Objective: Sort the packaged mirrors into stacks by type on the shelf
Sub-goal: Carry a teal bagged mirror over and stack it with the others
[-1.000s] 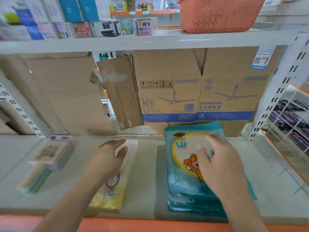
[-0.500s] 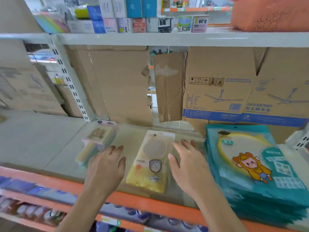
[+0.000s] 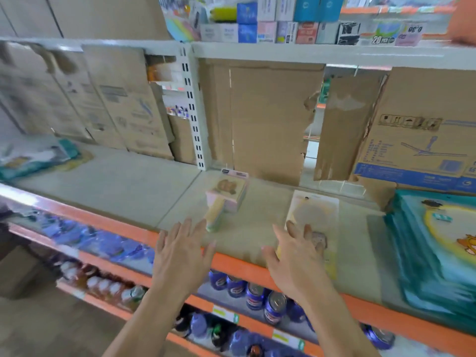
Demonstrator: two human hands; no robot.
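On the grey shelf (image 3: 123, 181) lie three sorted groups of packaged mirrors: a stack of teal cartoon packs (image 3: 438, 251) at the right, a yellow clear-wrapped pack (image 3: 314, 212) in the middle, and a small pastel stack (image 3: 226, 199) left of it. A loose heap of packs (image 3: 33, 158) lies blurred at the far left. My left hand (image 3: 180, 256) hovers open over the orange shelf edge, holding nothing. My right hand (image 3: 293, 256) is open too, its fingers over the near end of the yellow pack.
Flattened cardboard boxes (image 3: 265, 117) line the back of the shelf, with a white slotted upright (image 3: 193, 109) between bays. Small boxed goods (image 3: 283, 21) fill the shelf above. Blue cans (image 3: 257, 295) and bottles stand on the shelf below.
The view has swung left, so the teal stack now sits at the right edge. Both hands have left the packs and moved left, open, along the shelf front.
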